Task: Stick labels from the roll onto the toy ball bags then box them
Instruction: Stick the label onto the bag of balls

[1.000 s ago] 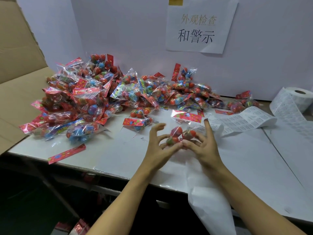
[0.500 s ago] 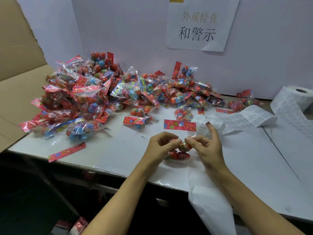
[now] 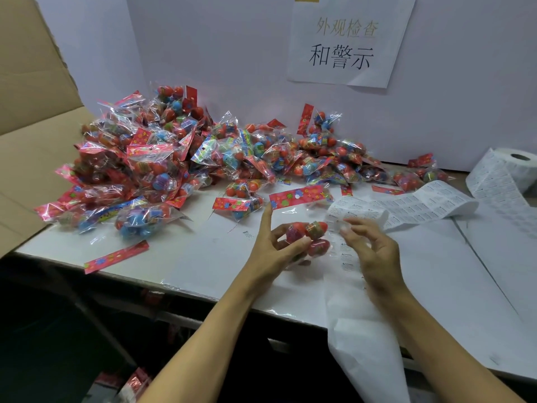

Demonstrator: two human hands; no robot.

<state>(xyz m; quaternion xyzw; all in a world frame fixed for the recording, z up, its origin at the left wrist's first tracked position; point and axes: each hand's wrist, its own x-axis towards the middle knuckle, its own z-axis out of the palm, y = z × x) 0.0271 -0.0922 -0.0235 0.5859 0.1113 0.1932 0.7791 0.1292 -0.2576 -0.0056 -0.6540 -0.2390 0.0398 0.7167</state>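
A clear toy ball bag (image 3: pixel 308 234) with red balls and a red flowered header lies near the table's front edge. My left hand (image 3: pixel 276 247) grips it from the left, thumb against the balls and forefinger pointing up. My right hand (image 3: pixel 376 251) is just right of the bag, its loosely curved fingertips blurred at the near end of the label strip (image 3: pixel 406 209). That strip runs back to the label roll (image 3: pixel 515 170) at the far right. A big pile of toy ball bags (image 3: pixel 174 158) fills the back left of the table.
An open cardboard box (image 3: pixel 32 146) stands at the left, beside the table (image 3: pixel 436 271). Spent backing paper (image 3: pixel 363 344) hangs over the table's front edge under my right arm. A loose red header card (image 3: pixel 116 256) lies front left. A paper sign (image 3: pixel 348 42) hangs on the white wall.
My right hand has left the bag and moved right to the label strip. My left hand keeps the bag and has turned it, with the forefinger now raised.
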